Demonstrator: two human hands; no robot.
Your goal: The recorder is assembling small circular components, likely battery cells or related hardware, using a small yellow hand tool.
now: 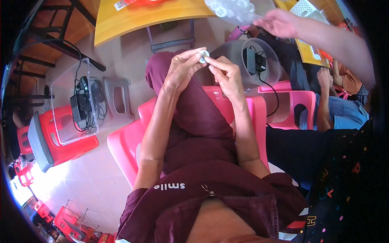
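Observation:
A small round white piece (204, 56) with a darker centre sits between the fingertips of both my hands, over my crossed leg. My left hand (184, 69) pinches its left edge between thumb and fingers. From the other side, my right hand (227, 76) has its index fingertip and thumb by the piece's right edge and front, the other fingers curled. The piece is too small for me to tell its exact kind. Beyond my hands, a co-worker's hand (279, 23) holds a clear plastic bag (235, 9) of white round pieces above the table.
A yellow table (174, 14) stands ahead. On the right is a round clear tub (273, 60) with black power adapters. On the left, a clear bin (60, 121) with adapters and cables rests by a red chair (77, 148) and a grey stool (119, 95). People sit on the right.

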